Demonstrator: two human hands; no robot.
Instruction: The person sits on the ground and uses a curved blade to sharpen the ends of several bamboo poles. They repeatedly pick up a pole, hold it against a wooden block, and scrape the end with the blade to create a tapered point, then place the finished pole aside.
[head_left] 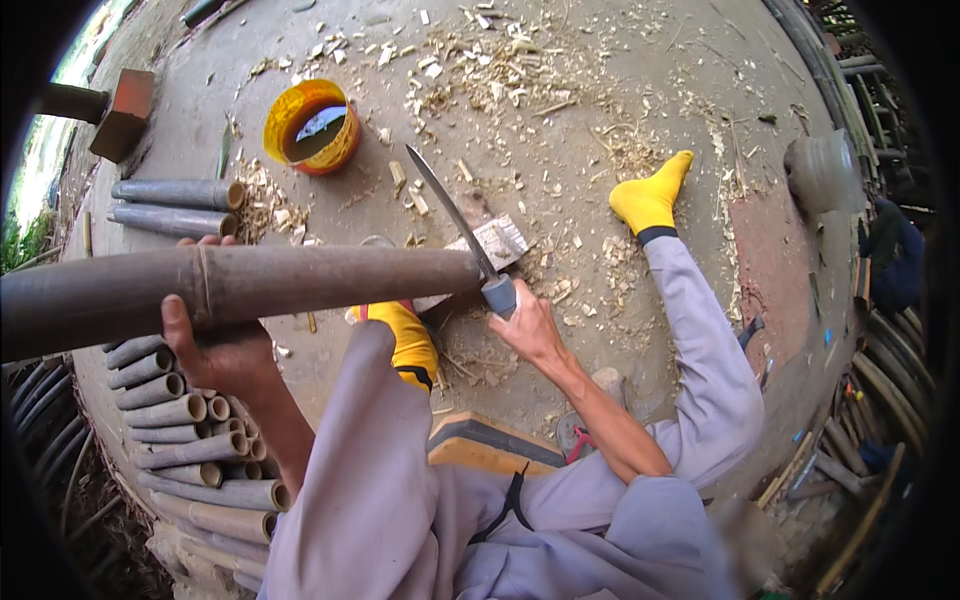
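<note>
- Left hand grip wrapped around bamboo pole, mid-length.
- Right hand grip clenched on knife handle.
- Pole judged stiff, smooth, moderately heavy; support near the cut end.

Bamboo pole lies across the left knee, cut tubes stacked left, bucket beyond

The single camera is sitting on the person's head, looking steeply down over their own lap and legs onto the concrete floor. Its fisheye lens is bending the floor's edge into a curve and darkening the corners. It is hanging close over the left hand and right hand, with both forearms coming in from the lower edge. No second view is sharing the scene.
</note>
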